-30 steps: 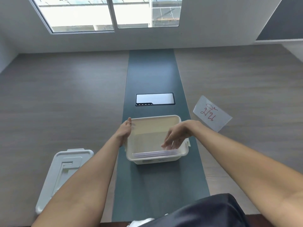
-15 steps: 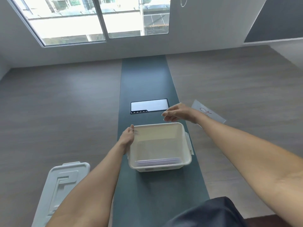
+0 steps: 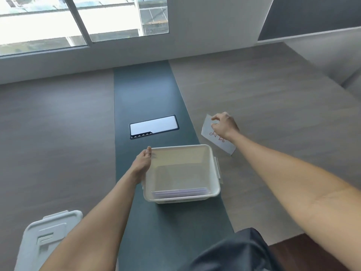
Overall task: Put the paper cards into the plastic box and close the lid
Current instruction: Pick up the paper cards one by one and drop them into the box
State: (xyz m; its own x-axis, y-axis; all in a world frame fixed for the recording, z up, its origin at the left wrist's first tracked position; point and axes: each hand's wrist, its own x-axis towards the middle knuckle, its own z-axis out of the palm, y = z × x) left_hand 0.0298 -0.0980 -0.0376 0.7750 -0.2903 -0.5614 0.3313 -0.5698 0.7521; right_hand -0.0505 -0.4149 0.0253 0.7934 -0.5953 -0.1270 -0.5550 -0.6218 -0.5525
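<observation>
The white plastic box stands open on the dark strip of the table. Several paper cards lie inside it against the near wall. My left hand grips the box's left rim. One white paper card with red writing lies on the wood to the right of the box. My right hand is over the card's far end, fingers curled and apart, touching it without a closed grip. The box's white lid lies at the near left, partly under my left forearm.
A black-framed rectangular panel is set into the dark strip beyond the box. A wall with windows runs along the table's far edge. Dark cloth shows at the near edge.
My right hand left the inside of the box, rose over its far rim and swung right onto the lone card. My left hand stayed on the box rim.
</observation>
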